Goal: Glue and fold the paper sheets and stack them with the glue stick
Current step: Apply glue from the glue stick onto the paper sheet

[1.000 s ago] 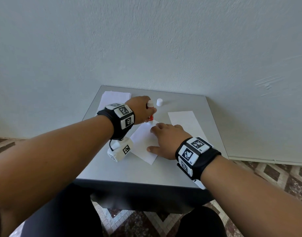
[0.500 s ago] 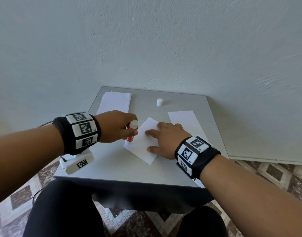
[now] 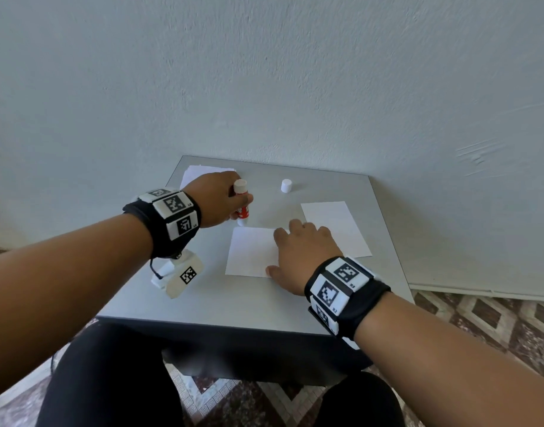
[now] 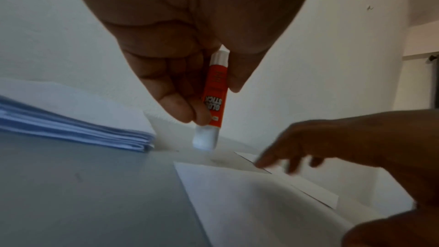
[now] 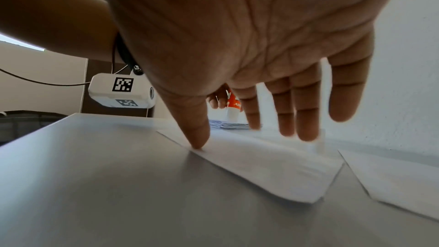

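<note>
Glue stick poised at far-left corner of the flat sheet, tip down.
Left hand (image 3: 217, 200), fingers curled round the glue stick (image 3: 241, 202): long axis near upright, glue end just beyond the sheet (image 3: 252, 251) edge. Right hand (image 3: 304, 252) nearer, fingers spread flat, pinning the sheet on the table (image 3: 233, 303). Likely next: swipe toward the near side.

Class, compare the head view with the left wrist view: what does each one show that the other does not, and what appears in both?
Head view only: the white cap standing on the table, and both wristbands.

Left wrist view only: the layered edge of the paper stack and the "GLUE STICK" lettering.

Both: the left hand gripping the glue stick tip down, and the right hand on the middle sheet.
</note>
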